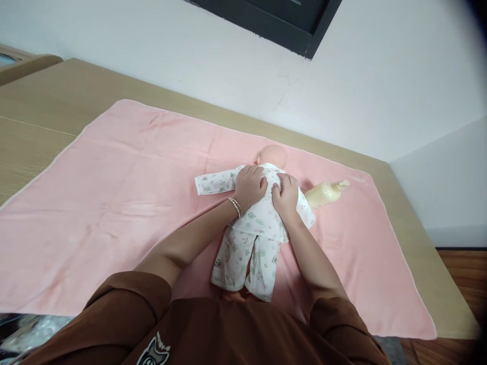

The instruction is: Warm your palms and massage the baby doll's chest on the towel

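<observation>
A baby doll (273,156) in a white printed top (256,220) and matching trousers (234,256) lies stretched out on a pink blanket (106,203). Its bare head points away from me, and no face shows. My left hand (250,187) rests on the left side of the doll's upper body, fingers laid along the cloth. On the other side, my right hand (286,196) lies in the same way, thumb toward the middle. Both hands press flat without holding anything. The doll's left-hand sleeve (216,181) stretches out sideways; its feet are mostly hidden by my shirt.
A pale yellow pump bottle (325,194) lies on its side right of the doll, near the sleeve. The blanket covers much of a wooden table (49,96). A white wall (228,66) with a dark frame (281,25) stands behind; clear plastic (36,332) shows below left.
</observation>
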A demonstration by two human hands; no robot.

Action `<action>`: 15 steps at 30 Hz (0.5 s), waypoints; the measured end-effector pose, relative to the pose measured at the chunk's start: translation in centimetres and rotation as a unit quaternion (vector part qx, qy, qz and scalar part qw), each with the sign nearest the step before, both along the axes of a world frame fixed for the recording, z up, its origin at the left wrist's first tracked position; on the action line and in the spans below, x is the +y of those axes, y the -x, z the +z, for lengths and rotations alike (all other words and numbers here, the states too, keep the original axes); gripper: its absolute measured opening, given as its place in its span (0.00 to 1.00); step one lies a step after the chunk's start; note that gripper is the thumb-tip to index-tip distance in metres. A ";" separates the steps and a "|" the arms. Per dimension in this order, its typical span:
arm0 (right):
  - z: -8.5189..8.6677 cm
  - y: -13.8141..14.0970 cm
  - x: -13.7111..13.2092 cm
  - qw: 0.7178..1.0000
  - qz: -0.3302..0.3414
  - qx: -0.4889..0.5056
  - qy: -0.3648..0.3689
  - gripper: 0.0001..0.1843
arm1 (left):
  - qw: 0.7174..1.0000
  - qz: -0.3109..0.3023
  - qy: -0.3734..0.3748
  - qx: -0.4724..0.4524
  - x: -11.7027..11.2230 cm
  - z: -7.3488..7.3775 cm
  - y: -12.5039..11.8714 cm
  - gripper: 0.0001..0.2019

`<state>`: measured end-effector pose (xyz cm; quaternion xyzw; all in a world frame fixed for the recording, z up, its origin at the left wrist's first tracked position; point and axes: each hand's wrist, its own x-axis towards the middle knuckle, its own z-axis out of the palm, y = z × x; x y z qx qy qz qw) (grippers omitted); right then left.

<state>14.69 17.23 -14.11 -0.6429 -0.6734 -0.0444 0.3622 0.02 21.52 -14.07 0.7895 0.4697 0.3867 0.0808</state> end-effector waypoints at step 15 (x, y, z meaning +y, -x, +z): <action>-0.2 -0.1 0.2 0.999 0.023 -0.002 -0.023 0.19 | 0.999 -0.037 -0.005 -0.031 0.4 -0.5 0.1 0.11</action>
